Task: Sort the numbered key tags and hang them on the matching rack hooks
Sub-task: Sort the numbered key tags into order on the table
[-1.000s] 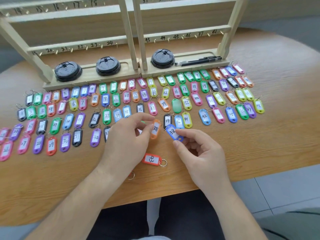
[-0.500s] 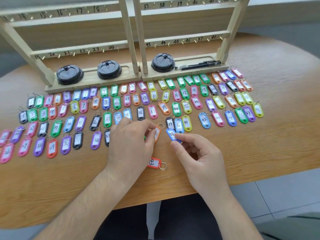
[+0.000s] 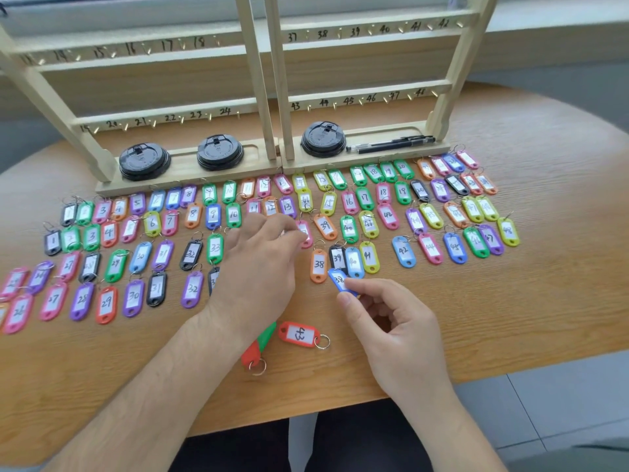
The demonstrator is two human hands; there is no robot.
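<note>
A round wood-grain table (image 3: 510, 301) lay under your hands, with grey floor tiles (image 3: 561, 403) past its edge at four o'clock. Nearest you, at the table's six o'clock, a red tag (image 3: 299, 333) lay flat on its own, its ring pointing to three o'clock. At its nine o'clock a second red tag (image 3: 251, 356) and a green tag (image 3: 267, 335) poked out from under your left wrist.

Your right hand (image 3: 394, 321) pinched the blue tag (image 3: 338, 279) marked 38 between thumb and forefinger. That tag sat just beside the orange tag (image 3: 319, 265), also marked 38, which lay at its eleven o'clock. Your left hand (image 3: 258, 267) reached toward one o'clock with its fingertips at a pink tag (image 3: 306, 233). Blur hid whether they gripped it, so I cannot tell.

Beyond your hands, rows of coloured tags (image 3: 140, 257) ran across the table from nine to three o'clock, laid out by number. At twelve o'clock stood the wooden rack (image 3: 258, 80). Its base tray held three black lids (image 3: 144, 161) and two black pens (image 3: 391, 144). Small brass hooks (image 3: 340, 34) lined its numbered rails.
</note>
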